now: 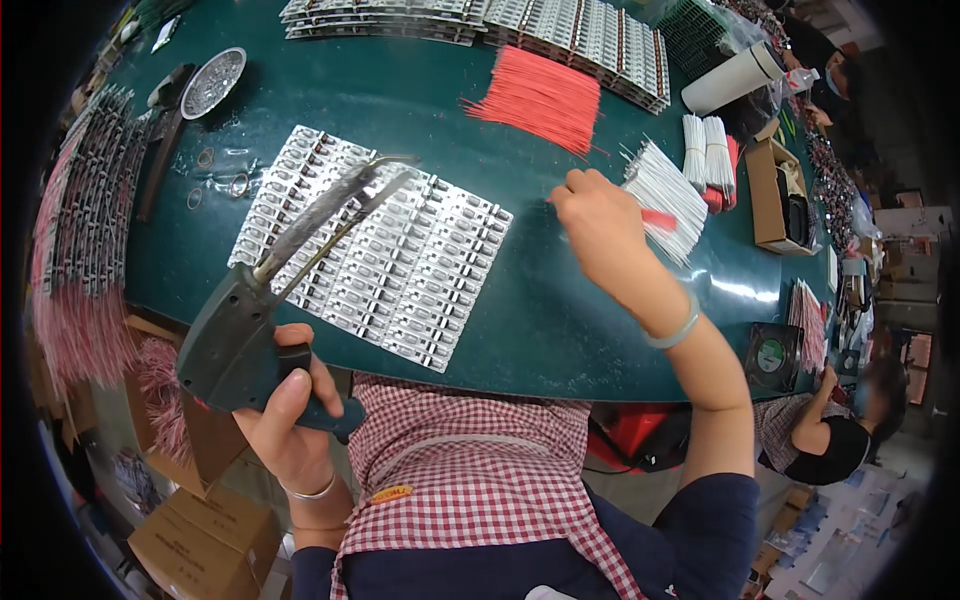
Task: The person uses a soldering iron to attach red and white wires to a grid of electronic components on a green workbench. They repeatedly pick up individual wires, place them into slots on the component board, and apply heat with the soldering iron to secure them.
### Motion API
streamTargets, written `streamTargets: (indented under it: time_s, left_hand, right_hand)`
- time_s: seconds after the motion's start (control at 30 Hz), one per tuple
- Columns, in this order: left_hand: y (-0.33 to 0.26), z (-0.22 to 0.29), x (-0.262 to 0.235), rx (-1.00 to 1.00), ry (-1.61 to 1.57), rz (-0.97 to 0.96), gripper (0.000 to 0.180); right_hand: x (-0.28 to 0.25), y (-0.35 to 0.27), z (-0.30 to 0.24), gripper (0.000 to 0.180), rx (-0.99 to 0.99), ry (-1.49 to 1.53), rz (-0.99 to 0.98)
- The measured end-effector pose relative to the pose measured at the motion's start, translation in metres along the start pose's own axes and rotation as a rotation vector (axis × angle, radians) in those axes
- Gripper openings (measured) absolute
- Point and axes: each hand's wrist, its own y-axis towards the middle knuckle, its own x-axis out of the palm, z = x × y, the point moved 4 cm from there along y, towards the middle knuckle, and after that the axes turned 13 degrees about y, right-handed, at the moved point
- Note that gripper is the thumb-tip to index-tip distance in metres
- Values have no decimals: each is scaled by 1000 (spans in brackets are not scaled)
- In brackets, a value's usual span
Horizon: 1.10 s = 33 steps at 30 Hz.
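Note:
My left hand (292,415) is wrapped round the grip of a dark green soldering gun (232,335). Its long metal tip and thin feed tube reach over a panel (420,270) of small silver parts in rows, lying flat on the table. From this view I cannot tell whether the tip touches the panel. Right of the panel, my right hand (600,225) is closed over red wires (658,219); red shows at the fingertips and again beside the wrist. Loose white wires (668,190) lie just beyond that hand. A pile of red wires (540,98) lies farther back.
Stacked panels (590,45) line the table's far side. A shallow bowl (213,84) stands at the far left, near wired panels (85,200) on edge. A white bottle (732,80) and an open cardboard box (777,195) are at right. A co-worker (835,425) sits beyond.

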Motion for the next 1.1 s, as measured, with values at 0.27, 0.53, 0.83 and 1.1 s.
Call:
streamTargets:
  time_s: [0.27,0.53,0.83,1.1]
  left_hand:
    - [-10,8,38,-35,233,8,60]
    - [-23,8,41,111,760,-220,44]
    - [4,-28,85,137,850,-323,19]
    - [6,-37,92,122,845,-304,17]
  right_hand:
    - [37,-32,-7,21,47,571,440]
    - [47,-33,-12,25,11,554,521]
    - [47,-34,-14,30,-23,499,499]
    - [46,-33,-13,33,-24,500,472]
